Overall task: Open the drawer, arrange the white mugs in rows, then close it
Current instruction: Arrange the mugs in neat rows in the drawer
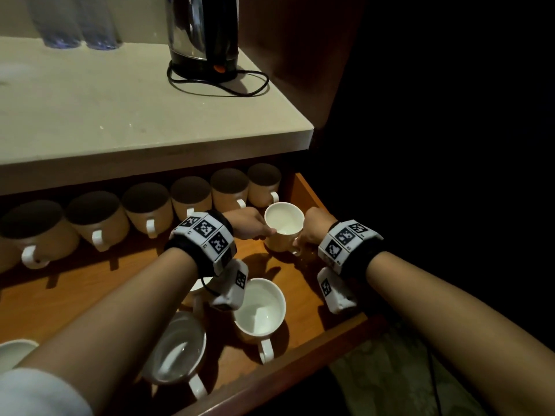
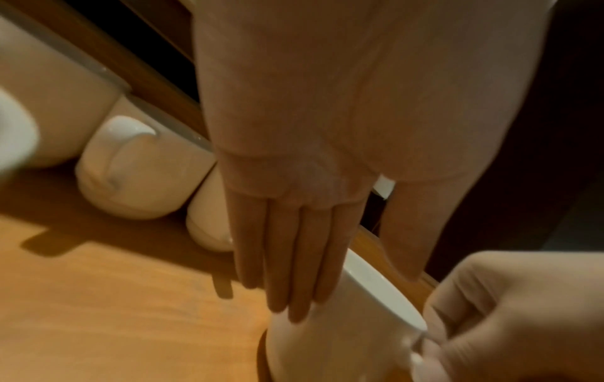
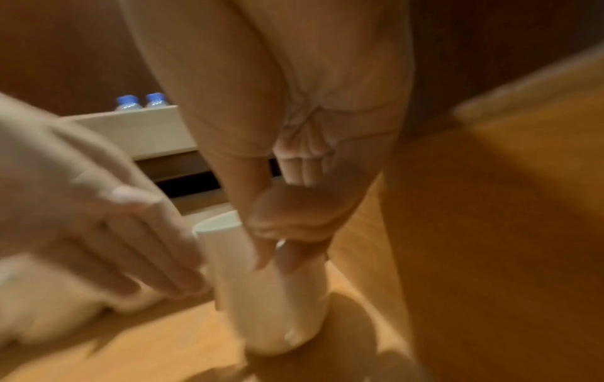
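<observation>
The wooden drawer (image 1: 99, 283) stands pulled out. A row of several white mugs (image 1: 147, 205) lines its back, handles facing me. Both hands meet at one upright white mug (image 1: 283, 226) near the back right corner. My left hand (image 1: 252, 225) lays straight fingers (image 2: 294, 271) flat against the mug's (image 2: 343, 343) side, thumb stretched along the rim. My right hand (image 1: 310, 232) pinches the mug's (image 3: 261, 297) handle between thumb and curled fingers (image 3: 294, 227). Two loose mugs (image 1: 259, 307) (image 1: 177, 346) stand near the drawer front under my left forearm.
A pale counter (image 1: 120, 100) overhangs the back row and carries a steel kettle (image 1: 204, 34) with its cord, plus two water bottles (image 1: 75, 22). The drawer's right wall (image 1: 310, 193) is close to the held mug. Another mug's rim (image 1: 15, 352) shows at the lower left.
</observation>
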The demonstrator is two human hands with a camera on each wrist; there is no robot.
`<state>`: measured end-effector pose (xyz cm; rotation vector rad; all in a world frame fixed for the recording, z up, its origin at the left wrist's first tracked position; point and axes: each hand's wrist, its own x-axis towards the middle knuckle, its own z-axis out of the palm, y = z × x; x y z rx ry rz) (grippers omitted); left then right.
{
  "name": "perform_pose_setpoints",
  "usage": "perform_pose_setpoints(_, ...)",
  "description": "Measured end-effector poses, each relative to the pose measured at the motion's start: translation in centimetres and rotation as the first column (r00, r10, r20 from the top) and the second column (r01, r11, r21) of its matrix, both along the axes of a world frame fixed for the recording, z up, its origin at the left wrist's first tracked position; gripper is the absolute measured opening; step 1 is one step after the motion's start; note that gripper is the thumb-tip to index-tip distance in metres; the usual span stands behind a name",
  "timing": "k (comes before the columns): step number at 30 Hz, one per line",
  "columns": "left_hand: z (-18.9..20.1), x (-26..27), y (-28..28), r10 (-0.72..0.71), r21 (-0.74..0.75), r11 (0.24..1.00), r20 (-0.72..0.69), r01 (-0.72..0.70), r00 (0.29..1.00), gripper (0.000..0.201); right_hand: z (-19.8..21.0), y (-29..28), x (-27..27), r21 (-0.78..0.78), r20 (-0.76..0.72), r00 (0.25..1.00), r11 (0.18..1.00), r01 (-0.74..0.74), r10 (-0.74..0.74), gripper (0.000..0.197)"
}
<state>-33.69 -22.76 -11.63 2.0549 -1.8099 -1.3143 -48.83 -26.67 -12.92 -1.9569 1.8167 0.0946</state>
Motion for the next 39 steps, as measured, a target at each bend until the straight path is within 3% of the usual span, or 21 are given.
perform_pose_setpoints(7,0.1,-1.0,-0.5,0.008,0.021,1.0,-0.093,-0.006,0.996,0.047,-0.7,-1.0,0.3,-0.158,-0.068,0.998,0.987,-0.004,-0.007,0.045)
perform_pose_setpoints(12,-0.2,-1.0,-0.9,0.068,0.071,0.996,-0.154,-0.057,0.986,0.05,-0.8,-1.4,0.3,-0.161,-0.073,0.997,0.987,-0.011,-0.001,0.05)
perform_pose_setpoints(19,0.0,-0.4,-0.9,0.104,0.051,0.994,-0.116,-0.099,0.988,0.058,-0.5,-1.3,0.3,-0.149,-0.096,0.995,0.989,-0.023,0.009,0.049)
perform_pose_setpoints(23,1.9,1.3,-0.1,0.108,0.003,0.994,-0.067,-0.108,0.992,0.049,1.0,-1.1,0.8,-0.188,-0.167,0.985,0.98,-0.066,0.035,0.042)
perform_pose_setpoints(31,3.1,7.4,4.3,0.249,0.014,0.968,0.002,-0.249,0.969,0.043,3.3,1.6,6.6,-0.059,-0.119,0.945,0.948,-0.313,0.304,0.035)
perform_pose_setpoints(36,2.8,10.3,7.6,0.432,0.103,0.9,-0.061,-0.424,0.9,0.04,3.3,4.3,10.5,0.1,-0.064,0.895,0.895,-0.434,0.441,0.044)
perform_pose_setpoints(39,2.5,11.1,9.3,0.492,0.163,0.865,-0.095,-0.474,0.866,0.042,3.1,5.5,12.0,0.15,-0.128,0.853,0.86,-0.488,0.507,0.043)
